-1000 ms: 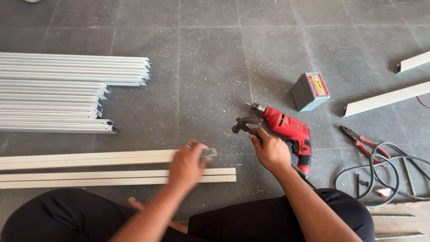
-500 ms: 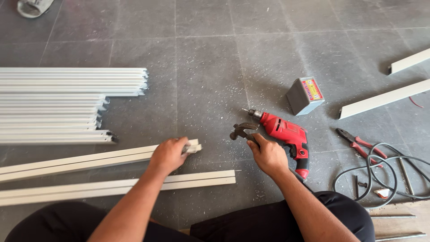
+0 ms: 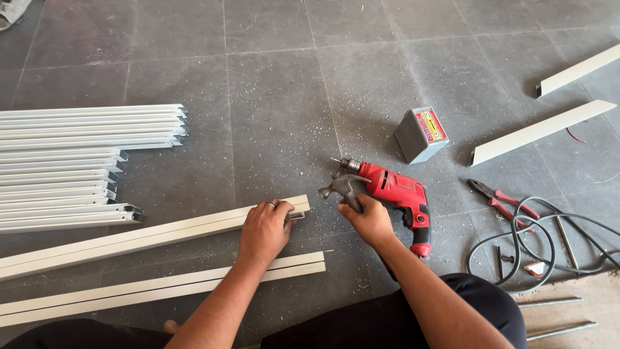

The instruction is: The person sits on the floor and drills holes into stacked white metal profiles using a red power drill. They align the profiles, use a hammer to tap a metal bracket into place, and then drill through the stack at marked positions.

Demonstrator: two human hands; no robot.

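A person sits on the grey floor (image 3: 278,84) with two bare hands at work. The left hand (image 3: 263,231) presses down on the end of a long white strip (image 3: 161,234), and its grip is wrapped over that end, close to a small metal piece (image 3: 296,215) there. The right hand (image 3: 368,220) has its grip closed tight around the handle of a hammer (image 3: 339,187). The hammer head is lifted a little and sits just beside the end of the strip, not touching it.

It looks like the work is only partly done. A big pile of white strips (image 3: 84,165) lies well apart on the left, neat and stacked. A second white strip (image 3: 168,287) lies near the person's legs, and it looks like it waits its turn. The strip under the left hand seems to be the one in hand now, and no hit with the hammer shows on it yet.

A red drill (image 3: 397,194) lies right behind the hammer. A small grey box (image 3: 420,134), red pliers (image 3: 500,200) and a grey cable (image 3: 549,239) lie to the right.
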